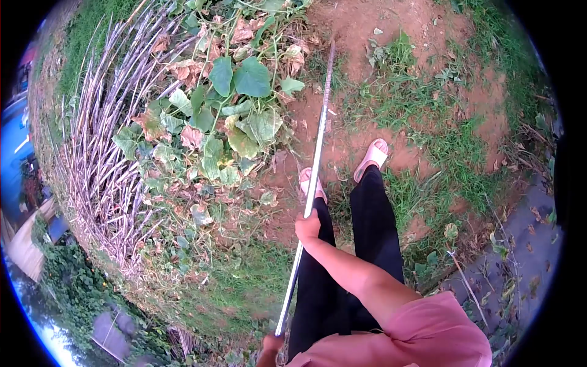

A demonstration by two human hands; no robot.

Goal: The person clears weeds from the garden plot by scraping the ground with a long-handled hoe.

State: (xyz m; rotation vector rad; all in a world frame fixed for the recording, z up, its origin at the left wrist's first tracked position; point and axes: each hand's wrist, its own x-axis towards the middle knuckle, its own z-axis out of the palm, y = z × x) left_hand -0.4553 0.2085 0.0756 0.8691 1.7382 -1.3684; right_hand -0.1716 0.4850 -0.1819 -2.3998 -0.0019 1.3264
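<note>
A long, thin silver pole (318,144) slants from the bottom of the view up to the bare soil ahead. Its far part looks darker and blurred, and I cannot make out what its tip is. My right hand (307,227) is closed around the pole about midway, with the arm stretched down from a pink sleeve. Lower down, my left hand (273,343) grips the pole near its rear end, partly cut off by the frame's edge. The pole passes over my left foot in a pale sandal (313,183).
Left of the pole spread vines with broad green and withered leaves (251,78). A heap of dry stalks (110,122) lies beyond them. Grass patches (397,101) and reddish soil (397,18) are ahead and right. A grey paved strip (520,257) runs along the right.
</note>
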